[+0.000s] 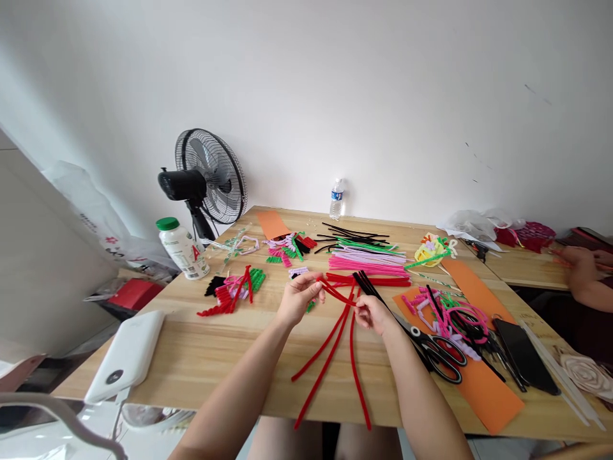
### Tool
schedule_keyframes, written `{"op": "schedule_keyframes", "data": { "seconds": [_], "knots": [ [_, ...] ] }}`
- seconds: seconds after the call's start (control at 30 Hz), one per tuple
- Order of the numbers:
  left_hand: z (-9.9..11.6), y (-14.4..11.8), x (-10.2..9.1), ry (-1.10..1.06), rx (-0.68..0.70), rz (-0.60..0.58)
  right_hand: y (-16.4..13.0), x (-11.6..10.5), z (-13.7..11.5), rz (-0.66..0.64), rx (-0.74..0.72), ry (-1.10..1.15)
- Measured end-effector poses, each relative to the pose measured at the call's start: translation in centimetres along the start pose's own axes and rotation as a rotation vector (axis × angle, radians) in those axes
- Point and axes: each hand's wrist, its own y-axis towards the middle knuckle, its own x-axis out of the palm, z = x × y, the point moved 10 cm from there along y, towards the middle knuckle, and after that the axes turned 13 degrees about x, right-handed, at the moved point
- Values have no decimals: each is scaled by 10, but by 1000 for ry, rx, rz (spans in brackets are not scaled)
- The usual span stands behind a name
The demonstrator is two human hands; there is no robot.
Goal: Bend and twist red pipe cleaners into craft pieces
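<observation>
At the left front corner of the pale wooden table [201, 358] a white rectangular power bank [128, 355] lies slanted, overhanging the table edge, and a white plastic bottle with a green cap [182, 248] stands farther back near the left edge, with a black standing fan [207, 177] behind it off the table. Bare wood lies open between the power bank and the person's forearms, reaching to the near edge. The left hand [299, 296] is closed in a pinch, fingertips gripping the upper ends of the long red fuzzy pipe cleaners [330, 354] just above the tabletop. These stems fan down toward the near edge, their lower tips just reaching it. The right hand [372, 314] is likewise curled shut on the same red stems where they cross, close beside the left hand. Beyond the hands lie flat bundles of pink, green and black pipe cleaners [368, 258]. Right of the right wrist, black-handled scissors [439, 355] rest on an orange paper sheet [488, 390], with a black flat phone [525, 355] near the right edge, leaving little free room there
</observation>
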Motion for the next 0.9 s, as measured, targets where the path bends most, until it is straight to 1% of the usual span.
{"op": "schedule_keyframes", "data": {
  "seconds": [0.17,0.3,0.43,0.53,0.6,0.67,0.7,0.73,0.8,0.83,0.87,0.9],
  "knots": [
    [-1,1,-2,-20,-13,35,0,1,0,0,3,-7],
    [-3,0,-2,9,-21,37,2,0,1,-1,0,-16],
    [-4,1,-8,37,-6,72,2,1,0,-6,-17,-23],
    [-2,1,-13,61,10,109,-1,4,-2,-7,-43,-17],
    [0,1,-14,94,20,113,-5,6,-8,14,-91,6],
    [4,1,-13,141,42,109,-12,3,-18,67,-176,53],
    [6,1,-13,169,54,113,-18,-2,-26,120,-251,96],
    [7,0,-14,200,62,125,-27,-12,-36,203,-361,159],
    [6,-1,-19,273,45,171,-55,-41,-53,422,-640,341],
    [3,-2,-23,308,22,202,-69,-57,-54,526,-751,455],
    [0,-2,-28,336,-9,231,-78,-71,-50,603,-811,566],
    [-4,-3,-33,355,-41,260,-80,-82,-45,643,-810,657]
  ]
}}
